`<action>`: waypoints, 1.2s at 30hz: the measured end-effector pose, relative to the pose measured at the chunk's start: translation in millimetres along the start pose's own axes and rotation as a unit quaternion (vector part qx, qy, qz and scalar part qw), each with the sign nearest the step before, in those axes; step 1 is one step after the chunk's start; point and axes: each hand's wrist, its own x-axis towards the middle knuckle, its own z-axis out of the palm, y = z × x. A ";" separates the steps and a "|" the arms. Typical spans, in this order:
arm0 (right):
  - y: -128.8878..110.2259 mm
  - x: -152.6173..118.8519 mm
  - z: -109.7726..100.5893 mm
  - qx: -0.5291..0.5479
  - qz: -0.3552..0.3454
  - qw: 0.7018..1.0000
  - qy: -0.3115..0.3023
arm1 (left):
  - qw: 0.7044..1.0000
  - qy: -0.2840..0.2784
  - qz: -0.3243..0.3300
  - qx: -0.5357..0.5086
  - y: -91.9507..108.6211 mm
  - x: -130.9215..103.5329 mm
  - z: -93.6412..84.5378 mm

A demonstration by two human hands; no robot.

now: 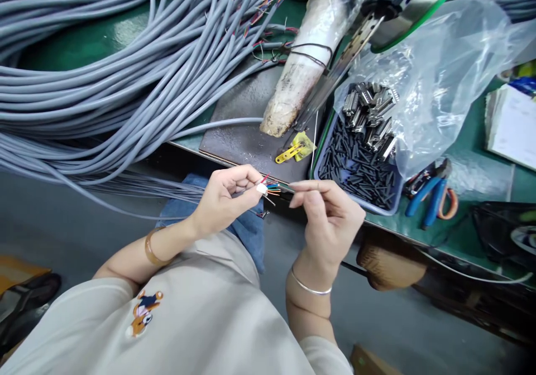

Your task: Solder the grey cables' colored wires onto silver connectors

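Fanned-out coloured wires (274, 189) stick out from the fingers of my left hand (232, 193), which pinches the end of a cable. Red, blue, green and orange strands show among them. My right hand (329, 216) is closed at the tips of these wires, thumb and forefinger together on what looks like a thin dark wire. Both hands hang just off the front edge of the bench. Just below the wires dangles a small metal connector (263, 214). How the cable runs inside my left palm is hidden.
A large bundle of grey cables (167, 85) covers the bench's left side. Beyond my hands lie a yellow clip (288, 153) and a plastic-wrapped post (297, 79). A blue bin (391, 205) holds black sleeves (352, 166) and metal connectors (368, 107). Blue-handled pliers (433, 196) lie to its right.
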 end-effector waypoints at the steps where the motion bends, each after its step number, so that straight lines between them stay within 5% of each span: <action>1: -1.0 0.4 0.9 -0.004 0.002 1.000 -0.022 | 1.000 -0.002 -0.003 0.001 0.1 -0.4 0.0; 5: -5.9 2.4 7.8 -0.027 -0.017 0.995 -0.096 | 0.999 -0.007 0.009 0.034 -0.2 -3.1 1.8; 10: -12.8 3.1 13.9 -0.124 -0.097 0.982 -0.101 | 0.994 -0.003 0.055 0.099 -1.9 -5.9 4.9; 13: -12.2 3.3 11.6 -0.114 -0.082 0.985 -0.101 | 0.994 -0.017 0.049 0.098 -0.3 -6.2 4.6; 19: -1.1 8.4 -3.3 0.013 -0.041 0.992 0.122 | 0.999 -0.028 -0.025 -0.001 4.8 -3.6 -2.3; 28: -14.8 4.6 10.6 -0.054 -0.045 0.991 -0.117 | 0.999 -0.039 -0.024 0.014 1.4 -2.5 0.6; 36: -12.1 3.9 7.0 -0.044 -0.013 0.994 -0.096 | 0.997 -0.040 -0.061 -0.036 3.4 -4.8 -3.1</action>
